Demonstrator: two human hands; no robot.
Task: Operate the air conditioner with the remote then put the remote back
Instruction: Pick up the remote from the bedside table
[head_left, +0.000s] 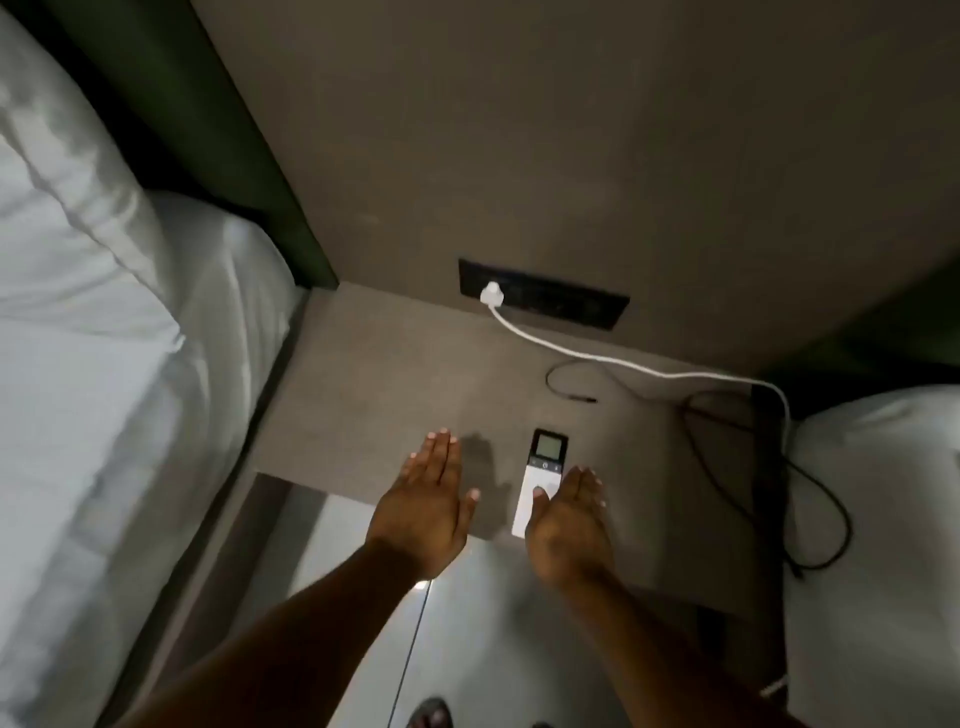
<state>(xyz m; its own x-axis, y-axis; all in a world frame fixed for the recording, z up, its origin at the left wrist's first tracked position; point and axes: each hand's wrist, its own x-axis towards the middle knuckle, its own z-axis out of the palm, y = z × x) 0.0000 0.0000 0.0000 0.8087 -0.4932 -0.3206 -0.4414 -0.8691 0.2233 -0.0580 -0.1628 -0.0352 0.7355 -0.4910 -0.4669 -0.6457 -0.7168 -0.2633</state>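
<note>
Head view: slim white remote with small grey screen (540, 480) flat on grey bedside shelf (363, 395). Left hand (423, 512), right hand (569, 519) flat, fingers spread, empty. Probably pre-pickup; next, closing right fingers round remote.

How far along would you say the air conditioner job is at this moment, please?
Nothing shows as done. The remote lies flat on the bedside table. Both hands are open and empty: the left hand hovers beside the remote, the right hand overlaps its near end. Picking up, operating and returning apparently remain.
</note>
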